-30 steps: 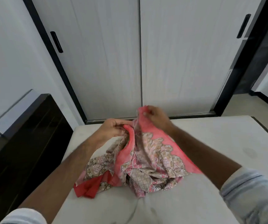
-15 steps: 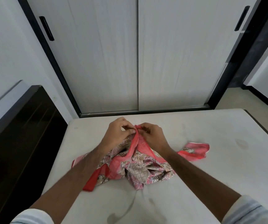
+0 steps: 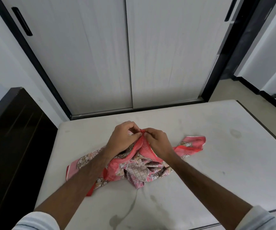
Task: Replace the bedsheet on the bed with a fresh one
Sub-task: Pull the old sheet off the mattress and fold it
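Soft, even daylight, perhaps from the right; sharp centre, wide-angle bending at the edges.

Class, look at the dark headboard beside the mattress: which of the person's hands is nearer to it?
Left. The left hand pinches the sheet on the headboard side; the right hand pinches it just beyond, farther away.

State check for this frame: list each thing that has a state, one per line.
Bedsheet: bunched on the mattress, not spread.
Mattress: bare, stained.
Wardrobe doors: closed.
Left hand: pinching the bedsheet's edge.
Right hand: pinching the same edge.
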`<action>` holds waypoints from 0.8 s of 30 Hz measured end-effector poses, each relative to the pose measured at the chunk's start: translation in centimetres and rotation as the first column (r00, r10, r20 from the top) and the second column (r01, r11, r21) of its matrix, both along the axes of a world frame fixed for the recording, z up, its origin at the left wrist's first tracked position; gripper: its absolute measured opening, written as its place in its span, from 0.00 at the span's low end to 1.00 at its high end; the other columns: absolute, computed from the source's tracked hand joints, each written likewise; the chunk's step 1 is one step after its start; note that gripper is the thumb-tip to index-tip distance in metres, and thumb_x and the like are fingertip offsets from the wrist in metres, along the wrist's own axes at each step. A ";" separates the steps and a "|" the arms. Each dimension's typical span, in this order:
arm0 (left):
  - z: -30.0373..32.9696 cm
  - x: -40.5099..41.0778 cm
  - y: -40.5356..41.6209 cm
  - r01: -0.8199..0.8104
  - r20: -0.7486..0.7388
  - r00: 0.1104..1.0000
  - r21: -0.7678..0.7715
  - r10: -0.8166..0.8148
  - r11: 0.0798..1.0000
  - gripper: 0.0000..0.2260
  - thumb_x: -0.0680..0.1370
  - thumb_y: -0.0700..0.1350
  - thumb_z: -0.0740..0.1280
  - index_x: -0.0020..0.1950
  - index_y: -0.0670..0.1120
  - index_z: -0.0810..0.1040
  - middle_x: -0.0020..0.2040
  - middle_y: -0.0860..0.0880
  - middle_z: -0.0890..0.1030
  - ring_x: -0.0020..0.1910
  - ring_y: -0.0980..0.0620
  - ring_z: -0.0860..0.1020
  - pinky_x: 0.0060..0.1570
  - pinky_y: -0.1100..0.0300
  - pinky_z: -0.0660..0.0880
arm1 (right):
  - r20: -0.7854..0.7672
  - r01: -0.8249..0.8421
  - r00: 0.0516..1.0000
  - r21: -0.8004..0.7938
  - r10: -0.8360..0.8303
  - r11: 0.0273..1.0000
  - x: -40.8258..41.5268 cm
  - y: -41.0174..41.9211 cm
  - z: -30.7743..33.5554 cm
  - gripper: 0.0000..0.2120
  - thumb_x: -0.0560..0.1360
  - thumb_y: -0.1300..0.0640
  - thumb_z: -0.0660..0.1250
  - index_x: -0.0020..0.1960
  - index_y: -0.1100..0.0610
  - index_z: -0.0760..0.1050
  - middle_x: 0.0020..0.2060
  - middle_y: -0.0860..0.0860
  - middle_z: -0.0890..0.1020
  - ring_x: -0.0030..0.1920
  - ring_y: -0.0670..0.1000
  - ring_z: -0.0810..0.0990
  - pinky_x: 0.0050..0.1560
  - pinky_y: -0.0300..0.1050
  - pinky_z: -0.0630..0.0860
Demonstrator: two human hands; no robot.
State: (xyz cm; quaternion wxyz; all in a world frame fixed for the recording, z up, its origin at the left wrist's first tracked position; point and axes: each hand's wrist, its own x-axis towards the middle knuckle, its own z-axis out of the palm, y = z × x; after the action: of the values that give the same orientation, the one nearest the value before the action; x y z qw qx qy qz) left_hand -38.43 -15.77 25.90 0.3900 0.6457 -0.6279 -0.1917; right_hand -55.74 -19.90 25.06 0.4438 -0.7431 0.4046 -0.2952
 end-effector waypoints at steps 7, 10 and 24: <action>-0.8 -0.9 -0.4 0.064 0.051 0.997 -0.074 -0.060 0.995 0.04 0.73 0.39 0.77 0.44 0.44 0.84 0.41 0.53 0.83 0.43 0.58 0.81 0.44 0.73 0.73 | 0.022 0.030 0.999 0.082 -0.032 0.996 -1.2 -0.1 -0.6 0.13 0.81 0.60 0.59 0.55 0.55 0.82 0.44 0.55 0.85 0.47 0.56 0.82 0.52 0.56 0.79; -0.9 -1.3 -0.4 0.076 0.075 0.995 -0.117 -0.067 0.990 0.04 0.73 0.39 0.78 0.44 0.43 0.84 0.40 0.54 0.83 0.41 0.59 0.81 0.44 0.73 0.73 | 0.044 0.014 0.999 0.117 -0.019 0.993 -1.4 -0.1 -0.5 0.13 0.81 0.59 0.59 0.56 0.55 0.83 0.44 0.50 0.86 0.46 0.50 0.83 0.48 0.45 0.79; -1.3 -3.6 -1.3 0.118 0.038 0.993 -0.209 -0.112 0.971 0.08 0.74 0.43 0.78 0.47 0.44 0.80 0.37 0.54 0.82 0.39 0.58 0.81 0.43 0.71 0.74 | -0.045 0.175 0.983 -0.067 -0.178 0.982 -2.8 1.2 -0.7 0.13 0.83 0.55 0.57 0.54 0.54 0.80 0.41 0.47 0.84 0.42 0.47 0.81 0.44 0.49 0.78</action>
State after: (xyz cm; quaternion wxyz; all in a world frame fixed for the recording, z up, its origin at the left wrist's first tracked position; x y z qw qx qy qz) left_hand -42.03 -17.03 24.62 0.4364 0.5657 -0.6860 -0.1381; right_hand -58.53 -18.67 24.40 0.3820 -0.7251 0.4705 -0.3270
